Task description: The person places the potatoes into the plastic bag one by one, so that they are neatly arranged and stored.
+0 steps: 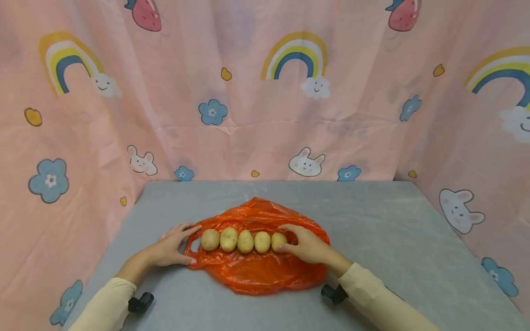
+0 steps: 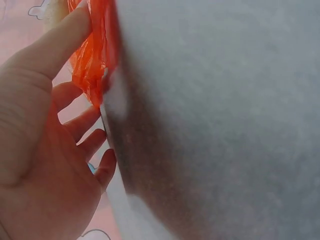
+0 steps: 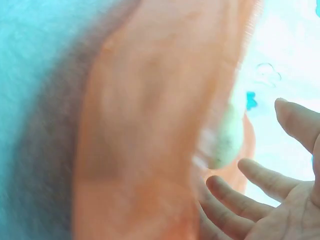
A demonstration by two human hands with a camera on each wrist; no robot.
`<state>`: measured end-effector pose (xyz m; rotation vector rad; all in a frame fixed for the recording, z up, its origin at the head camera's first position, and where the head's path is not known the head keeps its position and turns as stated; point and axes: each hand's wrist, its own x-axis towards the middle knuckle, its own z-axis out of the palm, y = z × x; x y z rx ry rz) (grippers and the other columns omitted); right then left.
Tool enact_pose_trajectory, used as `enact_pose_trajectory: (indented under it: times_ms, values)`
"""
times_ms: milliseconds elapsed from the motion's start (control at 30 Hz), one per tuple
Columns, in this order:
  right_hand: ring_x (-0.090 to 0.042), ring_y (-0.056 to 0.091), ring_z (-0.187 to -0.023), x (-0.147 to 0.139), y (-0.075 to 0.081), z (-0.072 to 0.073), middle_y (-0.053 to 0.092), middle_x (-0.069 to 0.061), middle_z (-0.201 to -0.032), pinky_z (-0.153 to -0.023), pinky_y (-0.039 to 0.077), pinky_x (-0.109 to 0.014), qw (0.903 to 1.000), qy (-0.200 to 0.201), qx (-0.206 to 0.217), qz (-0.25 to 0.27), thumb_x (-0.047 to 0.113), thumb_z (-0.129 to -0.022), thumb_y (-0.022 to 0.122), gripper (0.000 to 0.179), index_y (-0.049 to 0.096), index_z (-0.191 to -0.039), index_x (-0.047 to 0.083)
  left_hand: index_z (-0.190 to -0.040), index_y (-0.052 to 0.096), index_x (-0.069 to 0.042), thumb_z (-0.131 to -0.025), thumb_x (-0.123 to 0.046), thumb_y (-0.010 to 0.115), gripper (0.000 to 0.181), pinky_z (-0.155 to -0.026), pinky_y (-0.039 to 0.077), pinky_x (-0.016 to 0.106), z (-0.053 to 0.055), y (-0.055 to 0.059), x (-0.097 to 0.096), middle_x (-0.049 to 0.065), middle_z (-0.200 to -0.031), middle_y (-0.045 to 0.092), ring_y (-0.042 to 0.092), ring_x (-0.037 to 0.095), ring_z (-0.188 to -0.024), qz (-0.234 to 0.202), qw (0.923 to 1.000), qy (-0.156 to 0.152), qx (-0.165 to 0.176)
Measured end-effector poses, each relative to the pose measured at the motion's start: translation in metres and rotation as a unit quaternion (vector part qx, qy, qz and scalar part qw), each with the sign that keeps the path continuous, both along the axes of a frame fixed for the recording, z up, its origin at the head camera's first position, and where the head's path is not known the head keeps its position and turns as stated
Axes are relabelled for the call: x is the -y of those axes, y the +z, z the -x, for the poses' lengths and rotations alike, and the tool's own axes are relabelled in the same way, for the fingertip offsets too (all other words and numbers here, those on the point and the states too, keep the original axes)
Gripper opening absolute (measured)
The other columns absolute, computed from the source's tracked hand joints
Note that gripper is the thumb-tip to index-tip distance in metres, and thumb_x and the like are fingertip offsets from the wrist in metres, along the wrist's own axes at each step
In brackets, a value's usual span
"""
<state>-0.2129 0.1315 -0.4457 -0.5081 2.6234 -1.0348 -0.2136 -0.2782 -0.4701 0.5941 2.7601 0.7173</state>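
Note:
Several potatoes (image 1: 245,242) lie side by side in a row on a flattened orange plastic bag (image 1: 261,276). My left hand (image 1: 171,248) is at the bag's left end, beside the handle opening, thumb and index finger spread apart at its edges. In the left wrist view the thumb overlaps the crumpled bag (image 2: 89,65) and the other fingers are loosely extended. At the right end of the row, my right hand (image 1: 308,246) has thumb and fingers spread around the last potato (image 1: 279,242). The right wrist view shows relaxed fingers close to a potato (image 3: 229,142).
The grey table (image 1: 372,220) extends around the bag on all sides. A pink patterned curtain (image 1: 248,138) rises behind the table and along both sides. Dark devices sit at the left wrist (image 1: 141,302) and the right wrist (image 1: 333,294).

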Motion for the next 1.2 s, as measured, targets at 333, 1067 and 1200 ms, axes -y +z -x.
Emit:
enact_pose_trajectory:
  times_ms: [333,1067,1200]
  values:
    - [-0.029,0.061,-0.108,-0.011,0.019,0.002,0.06,-0.016,-0.139,-0.086,0.055,-0.044,0.9996,0.007,-0.021,0.018,0.033,-0.096,0.069,0.052,0.057,-0.14,0.006,-0.156,0.039,-0.011,-0.083,-0.047,0.08,0.091,-0.108,0.025,0.078,-0.001,0.01,-0.003,0.029,-0.16,0.03,0.027,0.056,-0.145,-0.016,0.9996,0.007,0.021]
    - [-0.04,0.061,-0.119,-0.022,0.03,0.005,0.06,-0.023,-0.138,-0.097,0.052,-0.054,0.997,0.018,-0.03,0.069,0.029,-0.1,0.064,0.05,0.055,-0.14,0.001,-0.149,0.049,-0.01,-0.095,-0.034,0.07,0.063,-0.109,0.033,0.071,-0.004,0.024,-0.009,0.018,-0.151,0.05,0.044,0.046,-0.14,-0.071,0.9949,0.018,-0.069]
    - [-0.042,0.06,-0.119,-0.025,0.036,0.006,0.058,-0.023,-0.141,-0.095,0.054,-0.053,0.9963,0.02,-0.034,0.076,0.028,-0.1,0.064,0.05,0.054,-0.141,0.001,-0.147,0.051,-0.009,-0.095,-0.031,0.071,0.06,-0.11,0.035,0.069,-0.004,0.027,-0.014,0.018,-0.149,0.052,0.046,0.046,-0.139,-0.066,0.9925,0.027,-0.099]
